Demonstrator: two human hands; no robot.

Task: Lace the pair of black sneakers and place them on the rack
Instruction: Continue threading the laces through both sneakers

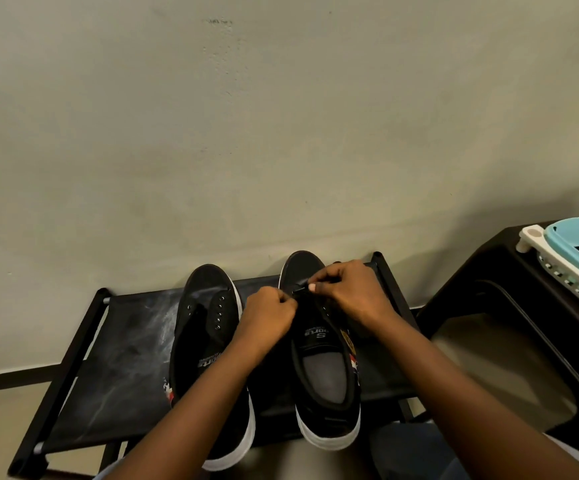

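While both hands' grips pinch a black lace [300, 289] over the right sneaker [322, 358], left hand [269, 315], right hand [345, 294], blue basket [558, 237] nearby

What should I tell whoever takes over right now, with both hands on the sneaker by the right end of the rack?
Left hand: fingers curled at the right sneaker's eyelets, apparently gripping the lace.
Right hand: pinches the black lace near its tip.
Both sneakers sit on the black rack, toes to the wall.
Done: lacing of the right sneaker begun.
Left: finish it; the left sneaker shows bare eyelets, no lace visible.
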